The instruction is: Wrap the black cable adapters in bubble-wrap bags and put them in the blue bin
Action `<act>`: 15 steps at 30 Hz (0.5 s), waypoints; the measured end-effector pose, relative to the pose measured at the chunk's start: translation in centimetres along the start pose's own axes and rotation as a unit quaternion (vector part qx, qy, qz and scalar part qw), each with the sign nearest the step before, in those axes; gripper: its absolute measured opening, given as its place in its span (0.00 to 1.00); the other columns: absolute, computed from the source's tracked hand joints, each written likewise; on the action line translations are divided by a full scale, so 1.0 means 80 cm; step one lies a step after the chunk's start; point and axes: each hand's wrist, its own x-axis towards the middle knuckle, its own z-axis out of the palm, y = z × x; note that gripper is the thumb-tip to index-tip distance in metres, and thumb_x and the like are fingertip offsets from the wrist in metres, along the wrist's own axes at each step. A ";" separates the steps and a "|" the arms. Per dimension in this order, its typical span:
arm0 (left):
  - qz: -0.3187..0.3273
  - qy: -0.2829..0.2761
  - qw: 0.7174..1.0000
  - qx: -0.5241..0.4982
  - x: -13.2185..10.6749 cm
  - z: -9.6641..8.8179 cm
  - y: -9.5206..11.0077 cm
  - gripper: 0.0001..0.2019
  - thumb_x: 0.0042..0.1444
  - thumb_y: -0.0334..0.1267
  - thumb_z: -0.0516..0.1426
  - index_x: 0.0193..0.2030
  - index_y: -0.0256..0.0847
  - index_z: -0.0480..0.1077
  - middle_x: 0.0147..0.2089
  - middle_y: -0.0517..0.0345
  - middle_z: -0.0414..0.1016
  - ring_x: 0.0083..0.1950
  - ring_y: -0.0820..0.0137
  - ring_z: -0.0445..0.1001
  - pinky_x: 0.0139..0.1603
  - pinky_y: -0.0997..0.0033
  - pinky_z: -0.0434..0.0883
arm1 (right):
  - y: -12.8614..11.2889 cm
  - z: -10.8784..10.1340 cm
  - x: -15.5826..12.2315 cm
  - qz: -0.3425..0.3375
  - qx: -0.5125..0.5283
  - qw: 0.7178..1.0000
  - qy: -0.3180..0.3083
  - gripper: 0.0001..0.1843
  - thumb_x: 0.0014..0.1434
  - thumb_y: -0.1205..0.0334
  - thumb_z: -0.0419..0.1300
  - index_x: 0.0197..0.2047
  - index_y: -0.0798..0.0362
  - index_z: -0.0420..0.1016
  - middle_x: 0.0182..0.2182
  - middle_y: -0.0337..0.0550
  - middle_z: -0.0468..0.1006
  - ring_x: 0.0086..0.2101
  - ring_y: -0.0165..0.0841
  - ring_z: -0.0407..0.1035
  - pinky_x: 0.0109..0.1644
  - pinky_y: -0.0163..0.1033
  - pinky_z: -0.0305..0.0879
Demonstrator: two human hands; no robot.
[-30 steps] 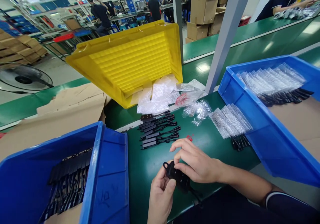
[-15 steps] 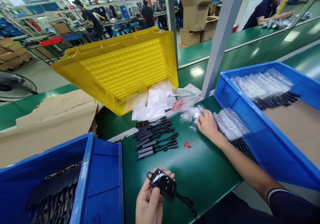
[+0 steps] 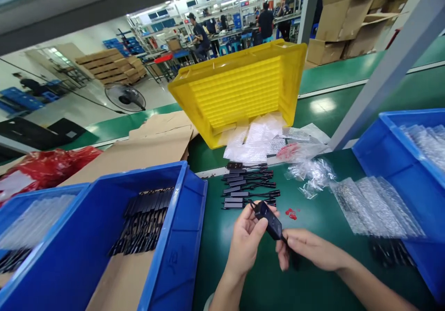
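See a gadget between left hand and right hand, before a row of gadgets on the table. Behind the row, note bubble sheets at the mouth of a tilted crate; to its right, plastic wrap, then bubble bags beside the right bin. At left, see another bin with more gadgets inside, cardboard behind.

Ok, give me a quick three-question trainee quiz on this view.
1. True or false: the yellow tray stands tilted.
2. The left hand holds: A) bubble wrap; B) a black device; C) cardboard.
3. Fill in: the small bits on the bench, just beyond the right hand, are coloured ____.

Key: 1. True. 2. B. 3. Red.
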 end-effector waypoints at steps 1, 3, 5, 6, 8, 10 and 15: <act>0.020 0.002 0.999 0.047 0.014 -0.002 0.003 0.17 0.59 0.46 0.59 0.51 0.39 0.67 0.51 0.45 0.76 0.52 0.60 0.76 0.54 0.59 0.72 | 0.003 0.002 0.002 0.002 0.053 0.999 -0.001 0.24 0.67 0.41 0.48 0.39 0.56 0.68 0.26 0.42 0.73 0.26 0.30 0.67 0.34 0.36 0.63; 0.069 0.021 0.979 0.190 0.053 -0.010 0.009 0.17 0.61 0.46 0.55 0.53 0.39 0.65 0.52 0.45 0.75 0.53 0.62 0.75 0.55 0.62 0.71 | 0.010 -0.003 0.003 -0.012 0.111 0.993 0.049 0.23 0.65 0.41 0.53 0.38 0.56 0.67 0.21 0.35 0.67 0.21 0.25 0.57 0.28 0.33 0.54; 0.103 0.052 0.918 0.379 0.102 -0.020 0.013 0.17 0.63 0.46 0.52 0.53 0.38 0.65 0.52 0.45 0.75 0.53 0.64 0.74 0.55 0.65 0.71 | 0.014 -0.013 0.000 -0.034 0.129 0.986 0.103 0.22 0.65 0.43 0.54 0.38 0.56 0.67 0.19 0.33 0.64 0.20 0.24 0.52 0.27 0.32 0.49; 0.104 0.061 0.870 0.478 0.129 -0.024 0.013 0.16 0.63 0.46 0.50 0.51 0.38 0.65 0.51 0.46 0.75 0.52 0.65 0.74 0.54 0.66 0.71 | 0.015 -0.017 -0.002 -0.042 0.136 0.982 0.123 0.21 0.65 0.43 0.54 0.38 0.56 0.67 0.19 0.32 0.63 0.20 0.24 0.51 0.27 0.33 0.48; 0.089 0.059 0.813 0.572 0.182 -0.026 0.007 0.12 0.61 0.44 0.53 0.45 0.38 0.68 0.47 0.47 0.76 0.49 0.63 0.75 0.53 0.64 0.70 | 0.016 -0.024 -0.005 -0.050 0.152 0.976 0.150 0.21 0.66 0.43 0.54 0.39 0.56 0.67 0.19 0.32 0.63 0.20 0.24 0.50 0.27 0.33 0.47; 0.067 0.049 0.781 0.619 0.227 -0.020 -0.005 0.09 0.59 0.41 0.55 0.41 0.37 0.70 0.44 0.46 0.76 0.48 0.60 0.75 0.52 0.61 0.69 | 0.015 -0.026 -0.006 -0.049 0.163 0.971 0.166 0.22 0.65 0.43 0.54 0.39 0.56 0.67 0.19 0.32 0.62 0.21 0.24 0.49 0.27 0.33 0.46; -0.002 0.047 0.713 0.700 0.291 0.006 -0.044 0.06 0.55 0.34 0.58 0.37 0.33 0.72 0.43 0.42 0.76 0.48 0.57 0.75 0.49 0.58 0.69 | 0.011 -0.029 -0.003 -0.050 0.161 0.967 0.191 0.23 0.65 0.41 0.53 0.38 0.56 0.67 0.19 0.32 0.62 0.20 0.24 0.49 0.27 0.33 0.46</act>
